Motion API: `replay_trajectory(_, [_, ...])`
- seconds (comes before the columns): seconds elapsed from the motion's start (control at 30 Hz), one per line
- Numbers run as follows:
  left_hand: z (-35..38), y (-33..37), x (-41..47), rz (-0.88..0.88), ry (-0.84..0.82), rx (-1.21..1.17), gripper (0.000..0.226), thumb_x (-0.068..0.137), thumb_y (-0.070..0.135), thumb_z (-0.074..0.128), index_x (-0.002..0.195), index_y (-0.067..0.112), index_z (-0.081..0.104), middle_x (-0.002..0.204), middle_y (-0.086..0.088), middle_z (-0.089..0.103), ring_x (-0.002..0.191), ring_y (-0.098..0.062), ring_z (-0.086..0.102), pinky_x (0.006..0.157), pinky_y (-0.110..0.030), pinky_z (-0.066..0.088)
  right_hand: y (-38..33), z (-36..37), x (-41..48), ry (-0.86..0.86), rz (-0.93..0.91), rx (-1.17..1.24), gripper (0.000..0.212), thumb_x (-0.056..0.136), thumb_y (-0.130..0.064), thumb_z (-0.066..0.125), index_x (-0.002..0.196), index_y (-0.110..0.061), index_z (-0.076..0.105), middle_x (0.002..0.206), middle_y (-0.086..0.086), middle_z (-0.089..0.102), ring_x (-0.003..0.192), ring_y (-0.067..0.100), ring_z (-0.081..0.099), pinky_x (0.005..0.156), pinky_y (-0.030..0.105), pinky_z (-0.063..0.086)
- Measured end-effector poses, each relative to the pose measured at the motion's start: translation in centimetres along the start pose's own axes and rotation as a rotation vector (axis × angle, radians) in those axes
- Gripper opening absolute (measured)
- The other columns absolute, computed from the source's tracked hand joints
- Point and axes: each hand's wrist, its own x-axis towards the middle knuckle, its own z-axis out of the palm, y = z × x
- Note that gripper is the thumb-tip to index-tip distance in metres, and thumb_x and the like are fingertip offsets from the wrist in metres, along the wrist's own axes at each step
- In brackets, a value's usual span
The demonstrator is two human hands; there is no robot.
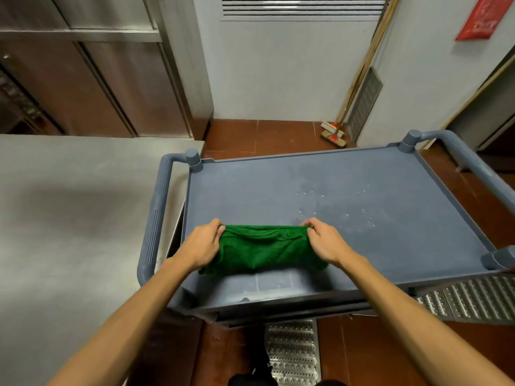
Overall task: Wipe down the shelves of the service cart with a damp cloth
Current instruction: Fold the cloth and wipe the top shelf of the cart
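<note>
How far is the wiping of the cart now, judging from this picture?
It seems to be at an early stage. Done: nothing clearly; water droplets still lie on the top shelf. In hand: the left hand and right hand each grip an end of the green cloth, held over the near part of that shelf. Left: most of the top shelf and the lower shelves, which are barely visible here.

Green cloth [262,247], slate-blue cart shelf [320,188], rust-red floor tiles [237,135], red wall sign [480,18].
</note>
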Motion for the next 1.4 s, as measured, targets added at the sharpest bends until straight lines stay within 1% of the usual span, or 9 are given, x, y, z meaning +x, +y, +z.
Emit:
replay_trajectory(0.1, [-1.4, 0.7, 2.3, 0.043, -0.052, -0.06, 0.031, 0.104, 0.032, 0.046, 0.098, 0.006, 0.061, 0.096, -0.018, 0.069, 0.094, -0.036, 0.062, 0.077, -0.038, 0.042, 0.2, -1.8, 1.1, -0.003, -0.012, -0.004, 0.03, 0.104, -0.025, 0.041, 0.118, -0.014, 0.065, 0.118, 0.008, 0.069, 0.113, 0.027, 0.059, 0.089, 0.028, 0.041])
replay_trajectory(0.27, [-4.0, 1.9, 6.0, 0.151, -0.228, -0.079, 0.027, 0.089, 0.039, 0.07, 0.094, 0.013, 0.072, 0.08, -0.005, 0.069, 0.077, -0.022, 0.063, 0.065, -0.027, 0.043, 1.0, -5.9, 2.5, -0.064, -0.054, 0.023, 0.025, 0.097, -0.037, 0.057, 0.105, -0.02, 0.074, 0.102, -0.006, 0.073, 0.096, 0.011, 0.064, 0.084, 0.028, 0.045])
replay_trajectory(0.37, [-4.8, 2.7, 8.8, 0.204, -0.291, 0.058, 0.031, 0.081, 0.041, 0.077, 0.096, 0.013, 0.076, 0.08, -0.007, 0.072, 0.077, -0.024, 0.065, 0.07, -0.032, 0.047, 2.1, -8.4, 4.3, -0.117, -0.059, 0.045, 0.019, 0.09, -0.039, 0.066, 0.098, -0.026, 0.076, 0.093, -0.008, 0.075, 0.089, 0.008, 0.068, 0.086, 0.033, 0.053])
replay_trajectory(0.53, [-4.1, 5.6, 13.8, 0.286, -0.187, 0.124, 0.02, 0.09, 0.032, 0.07, 0.097, 0.015, 0.075, 0.082, -0.005, 0.073, 0.078, -0.022, 0.065, 0.072, -0.033, 0.048, 3.7, -12.5, 8.2, -0.145, -0.061, -0.032, 0.03, 0.089, -0.049, 0.066, 0.096, -0.022, 0.077, 0.085, 0.005, 0.075, 0.083, 0.023, 0.069, 0.078, 0.041, 0.054])
replay_trajectory(0.83, [-4.1, 10.2, 22.8, 0.323, 0.069, 0.159, 0.018, 0.09, 0.021, 0.069, 0.104, 0.011, 0.075, 0.088, -0.011, 0.071, 0.081, -0.032, 0.064, 0.071, -0.036, 0.047, 5.7, -19.1, 19.1, -0.029, -0.159, -0.027, 0.027, 0.094, -0.043, 0.06, 0.095, -0.019, 0.074, 0.089, 0.0, 0.072, 0.086, 0.017, 0.065, 0.08, 0.039, 0.053])
replay_trajectory(0.93, [-4.3, 11.7, 26.0, 0.286, 0.167, 0.219, 0.022, 0.09, 0.024, 0.07, 0.109, 0.014, 0.074, 0.094, -0.009, 0.07, 0.086, -0.033, 0.064, 0.072, -0.039, 0.053, 5.7, -21.2, 22.8, 0.033, -0.222, -0.073, 0.03, 0.094, -0.042, 0.06, 0.104, -0.017, 0.074, 0.1, 0.001, 0.073, 0.094, 0.02, 0.064, 0.082, 0.034, 0.048])
replay_trajectory(1.13, [-1.9, 13.4, 29.5, 0.157, 0.36, 0.236, 0.022, 0.088, 0.019, 0.071, 0.11, 0.015, 0.074, 0.102, -0.008, 0.069, 0.089, -0.036, 0.066, 0.068, -0.042, 0.056, 7.3, -21.9, 28.2, 0.159, -0.299, -0.267, 0.031, 0.095, -0.048, 0.055, 0.107, -0.024, 0.071, 0.103, 0.003, 0.071, 0.098, 0.028, 0.06, 0.082, 0.043, 0.05])
replay_trajectory(1.3, [4.3, 12.5, 30.1, 0.032, 0.103, 0.344, 0.021, 0.084, 0.015, 0.07, 0.102, 0.006, 0.068, 0.11, -0.016, 0.059, 0.087, -0.043, 0.062, 0.064, -0.044, 0.051, 11.5, -17.9, 29.0, 0.078, -0.316, -0.372, 0.031, 0.088, -0.031, 0.07, 0.104, -0.006, 0.075, 0.139, 0.012, 0.053, 0.128, 0.034, 0.044, 0.107, 0.04, 0.037])
replay_trajectory(1.4, [8.0, 12.3, 30.1, 0.054, -0.071, 0.396, 0.04, 0.075, 0.009, 0.067, 0.113, 0.001, 0.06, 0.121, -0.022, 0.055, 0.101, -0.046, 0.058, 0.079, -0.05, 0.051, 13.1, -14.7, 28.3, -0.094, -0.328, -0.376, 0.046, 0.089, -0.025, 0.069, 0.131, -0.009, 0.057, 0.16, 0.011, 0.026, 0.146, 0.029, 0.025, 0.118, 0.038, 0.023])
